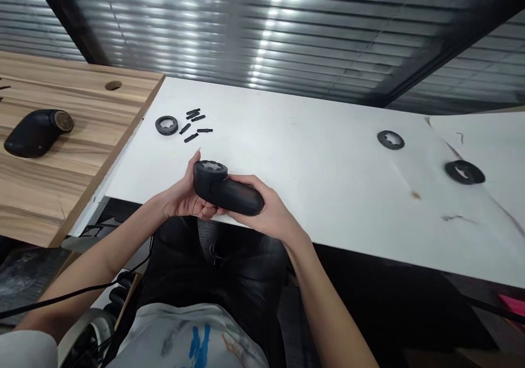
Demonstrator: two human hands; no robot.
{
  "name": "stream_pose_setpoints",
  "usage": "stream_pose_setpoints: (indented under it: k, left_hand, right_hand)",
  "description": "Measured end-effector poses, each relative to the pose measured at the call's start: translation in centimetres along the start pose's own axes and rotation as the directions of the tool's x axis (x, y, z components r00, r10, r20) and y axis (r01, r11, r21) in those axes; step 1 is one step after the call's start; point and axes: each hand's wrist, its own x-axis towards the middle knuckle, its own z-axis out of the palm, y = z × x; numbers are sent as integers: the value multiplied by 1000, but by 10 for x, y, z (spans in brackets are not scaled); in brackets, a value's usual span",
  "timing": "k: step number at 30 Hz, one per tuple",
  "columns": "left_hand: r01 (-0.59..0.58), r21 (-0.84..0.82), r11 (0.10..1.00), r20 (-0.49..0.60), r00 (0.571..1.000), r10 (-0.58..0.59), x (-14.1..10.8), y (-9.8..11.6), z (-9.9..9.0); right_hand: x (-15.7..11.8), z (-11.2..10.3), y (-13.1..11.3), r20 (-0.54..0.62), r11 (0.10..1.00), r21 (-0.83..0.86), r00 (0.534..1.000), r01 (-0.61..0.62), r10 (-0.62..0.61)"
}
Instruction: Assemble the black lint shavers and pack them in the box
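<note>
A black handheld device (pixel 232 193) with a round metal mesh head facing up is held over the front edge of the white table (pixel 320 165). My left hand (pixel 186 196) supports its head end from the left and below. My right hand (pixel 273 209) wraps round the rounded handle end. Beyond my left hand lie a black ring (pixel 166 125) and several small black strips (pixel 191 138). Farther right on the white surface are another thin black ring (pixel 391 140) and a thicker black ring (pixel 465 172).
A wood-grain table (pixel 82 155) adjoins on the left, bearing a similar black device (pixel 36 133) and having a round hole. Metal blinds (pixel 246 34) stand behind the tables. A black cable (pixel 77 292) crosses my left forearm.
</note>
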Motion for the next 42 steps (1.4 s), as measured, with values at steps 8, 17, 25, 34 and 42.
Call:
stream_pose_setpoints:
  k: [8,17,25,34,42]
  left_hand:
    - [35,-39,999,-8,999,-35,-2,2,-3]
    - [31,-22,999,27,999,-30,2,-3,-8]
    - [54,-11,998,64,997,-53,-3,1,-12]
    - [-27,-74,997,178,983,40,1,-4,-8]
    - [-108,-53,993,178,977,116,-3,-2,1]
  right_hand:
    - [0,-4,2,63,1000,12,998,-6,5]
    - [5,-9,-2,124,999,37,991,38,-42]
    - [2,-10,-7,162,993,82,985,-81,67]
    - [4,-9,-13,43,990,136,998,-41,36]
    - [11,-16,-18,137,986,141,988,-90,71]
